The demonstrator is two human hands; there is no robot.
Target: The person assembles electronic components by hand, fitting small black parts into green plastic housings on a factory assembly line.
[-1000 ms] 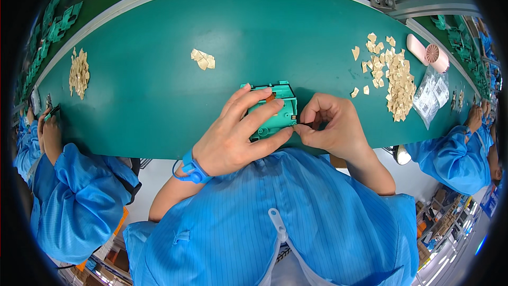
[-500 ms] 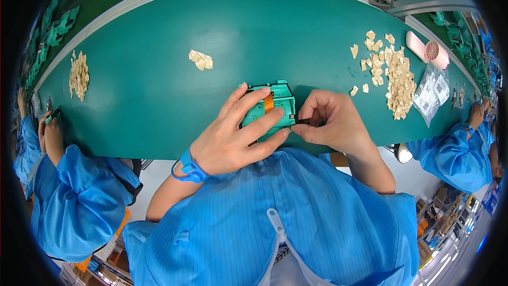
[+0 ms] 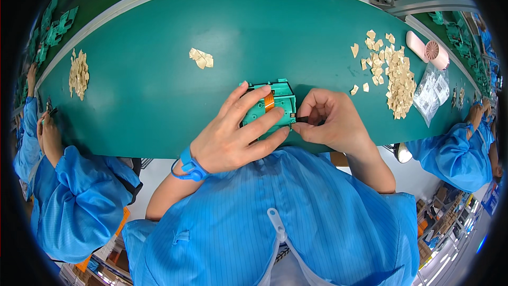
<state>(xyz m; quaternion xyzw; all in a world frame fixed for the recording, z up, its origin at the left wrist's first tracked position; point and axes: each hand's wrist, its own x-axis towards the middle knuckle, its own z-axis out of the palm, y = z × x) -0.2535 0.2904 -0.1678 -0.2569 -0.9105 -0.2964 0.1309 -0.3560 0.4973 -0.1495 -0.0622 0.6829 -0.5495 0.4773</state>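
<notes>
A green plastic housing (image 3: 288, 103) with an orange flat cable (image 3: 269, 101) across it lies at the near edge of the table. My left hand (image 3: 238, 130), with a blue wrist strap (image 3: 191, 168) behind it, grips the housing, its fingers spread over the top. At the housing's right side, my right hand (image 3: 336, 122) pinches a small dark piece (image 3: 302, 119) between thumb and forefinger. The dark piece's tip meets the housing's lower right corner; most of it is hidden by the fingers.
Cream-coloured paper scraps (image 3: 400, 82) lie heaped at the right, with a smaller pile (image 3: 79, 74) far left and a few pieces (image 3: 201, 58) ahead. A pink handheld fan (image 3: 431, 51) and a clear plastic bag (image 3: 431, 92) sit far right. Co-workers in blue (image 3: 79, 196) flank me.
My hands and the housing stay almost in place; my right fingers shift slightly at the dark piece. At the left, a co-worker's arm has reached up toward the far rail.
</notes>
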